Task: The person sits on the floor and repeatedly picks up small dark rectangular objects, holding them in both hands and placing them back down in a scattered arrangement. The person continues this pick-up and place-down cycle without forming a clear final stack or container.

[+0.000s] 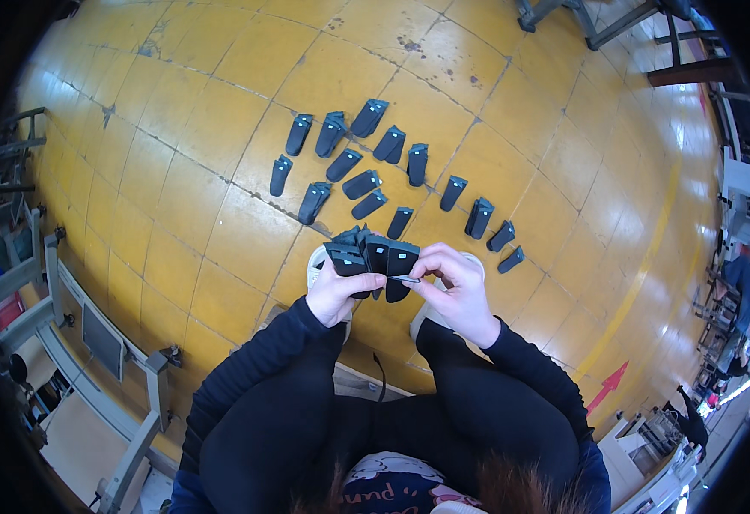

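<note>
A fanned bundle of dark, tongue-shaped cut pieces (pixel 402 243) hangs between my knees, small pale labels near their wide ends. My left hand (pixel 332 292) is closed on the bundle, thumb lying across its front. My right hand (pixel 455 285) pinches a thin pale strip (pixel 405 278) against the front of the rightmost pieces; the strip's exact kind is too small to make out. On the floor beyond my hands lie several separate stacks of similar dark pieces (pixel 330 134), many with a small pale label at the wide end.
Yellow tiled floor (pixel 221 103) spreads around the stacks. Metal frames (pixel 92 377) stand at the left, and table legs (pixel 598 26) at the upper right. A red floor arrow (pixel 608 387) lies to my right. Benches and a person farther off line the right rim.
</note>
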### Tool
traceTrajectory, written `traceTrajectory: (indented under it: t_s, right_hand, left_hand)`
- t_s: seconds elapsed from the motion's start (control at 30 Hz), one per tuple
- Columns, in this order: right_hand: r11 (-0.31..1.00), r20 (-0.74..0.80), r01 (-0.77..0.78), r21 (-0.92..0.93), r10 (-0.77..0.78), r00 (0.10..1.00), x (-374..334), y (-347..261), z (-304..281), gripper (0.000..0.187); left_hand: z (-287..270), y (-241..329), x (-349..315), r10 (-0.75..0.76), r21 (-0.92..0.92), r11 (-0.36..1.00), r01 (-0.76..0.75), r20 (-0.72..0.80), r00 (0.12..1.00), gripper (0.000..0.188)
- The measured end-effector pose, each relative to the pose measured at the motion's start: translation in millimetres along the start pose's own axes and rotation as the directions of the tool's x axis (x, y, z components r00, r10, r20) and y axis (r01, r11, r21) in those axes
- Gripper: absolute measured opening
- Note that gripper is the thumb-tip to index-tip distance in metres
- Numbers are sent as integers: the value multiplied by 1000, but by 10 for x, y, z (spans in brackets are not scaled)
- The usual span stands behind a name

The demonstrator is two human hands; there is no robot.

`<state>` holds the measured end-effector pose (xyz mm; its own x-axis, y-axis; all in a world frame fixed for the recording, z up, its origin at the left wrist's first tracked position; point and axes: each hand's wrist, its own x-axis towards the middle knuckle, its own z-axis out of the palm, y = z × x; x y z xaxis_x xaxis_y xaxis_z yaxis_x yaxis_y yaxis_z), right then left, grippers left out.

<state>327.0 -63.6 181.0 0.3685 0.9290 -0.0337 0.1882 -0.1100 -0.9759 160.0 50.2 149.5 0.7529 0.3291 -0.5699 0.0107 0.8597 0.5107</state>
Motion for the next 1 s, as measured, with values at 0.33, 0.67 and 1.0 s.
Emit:
traceTrajectory:
  t_s: [0.33, 0.67, 1.0]
  right_hand:
    - [975, -20, -148, 167, 154, 988, -32, 74, -39, 9]
    - [999, 49, 22, -45, -20, 999, -2, 3, -1, 11]
    - [775, -301, -365, 515, 563, 770, -902, 324, -828, 11]
  left_hand:
    - [-76, -87, -48, -78, -331, 938, 101, 83, 994, 52]
    - [-204, -80, -53, -39, -197, 979, 48, 50, 998, 55]
    - [-384, 373, -142, 246, -192, 950, -247, -30, 969, 61]
